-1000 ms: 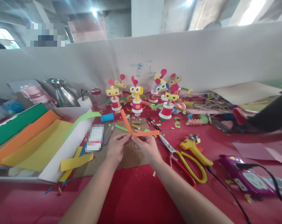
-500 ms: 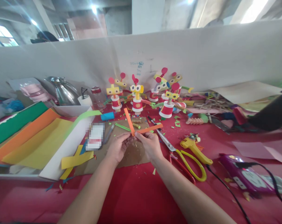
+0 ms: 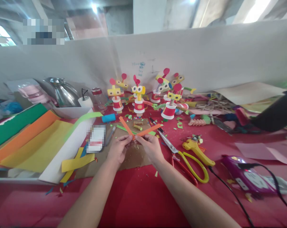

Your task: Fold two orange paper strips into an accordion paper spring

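Between my two hands are orange paper strips (image 3: 151, 129), joined or crossed at my fingertips and spreading in a V away from me. My left hand (image 3: 120, 145) pinches near the joint, where one arm of the V points up and left. My right hand (image 3: 150, 145) grips the same spot with thumb and fingers, the other arm running up and right. Whether it is one folded strip or two is hidden by my fingers. Beneath lies a brown cardboard sheet (image 3: 133, 158) with small paper coils (image 3: 138, 127) and a green strip (image 3: 121, 128) just beyond my hands.
Several paper-cup figures (image 3: 139, 106) stand behind. To the right lie scissors (image 3: 170, 146) with yellow and red handles, a yellow glue gun (image 3: 198, 152) with a cord, and a purple device (image 3: 249, 177). A white box (image 3: 62, 152) of coloured paper sits left, near a blue roll (image 3: 108, 118).
The left arm of the orange V has tilted further left and down, and the right arm's end has shifted slightly left and up. Both hands keep their pinch near the joint.
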The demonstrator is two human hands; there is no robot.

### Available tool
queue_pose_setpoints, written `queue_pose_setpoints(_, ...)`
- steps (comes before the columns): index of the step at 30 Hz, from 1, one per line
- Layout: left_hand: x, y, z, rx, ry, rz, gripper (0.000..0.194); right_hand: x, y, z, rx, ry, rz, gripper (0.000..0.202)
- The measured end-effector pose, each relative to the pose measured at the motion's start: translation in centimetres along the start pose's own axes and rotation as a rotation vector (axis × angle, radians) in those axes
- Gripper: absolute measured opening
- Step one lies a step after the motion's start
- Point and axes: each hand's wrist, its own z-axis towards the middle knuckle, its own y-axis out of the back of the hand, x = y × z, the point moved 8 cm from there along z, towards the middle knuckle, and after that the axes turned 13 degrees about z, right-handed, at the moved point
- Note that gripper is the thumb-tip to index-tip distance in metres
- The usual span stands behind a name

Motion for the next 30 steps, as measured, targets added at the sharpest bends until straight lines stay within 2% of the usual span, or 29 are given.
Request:
queue_pose_setpoints(9,-0.6,0.5,-0.1,-0.103,-0.065,0.013,0.021,-0.2,-0.8,-0.1,0.076,-0.062,0.166,0.021)
queue_pose_setpoints(16,-0.2,0.6,-0.3,-0.174,-0.154,-0.013,0.020,-0.5,-1.1,-0.7,0.045,-0.019,0.064,0.022)
queue_pose_setpoints(19,-0.2,0.1,-0.6,-0.162,-0.183,0.009,0.020,-0.7,-1.1,-0.8,0.056,0.008,0.063,0.021)
queue_pose_setpoints(23,-0.2,-0.7,-0.7,-0.107,-0.146,-0.035,0.020,-0.6,-0.5,-0.6,0.019,0.033,0.059,0.020)
queue_pose_setpoints(28,-0.2,-0.5,-0.8,-0.113,-0.083,0.014,0.021,-0.7,-0.5,-0.6,0.004,-0.002,0.141,0.017)
queue_pose_setpoints(30,-0.4,-0.5,-0.9,-0.080,-0.082,0.023,0.022,-0.6,-0.7,-0.5,0.014,-0.024,0.185,0.018)
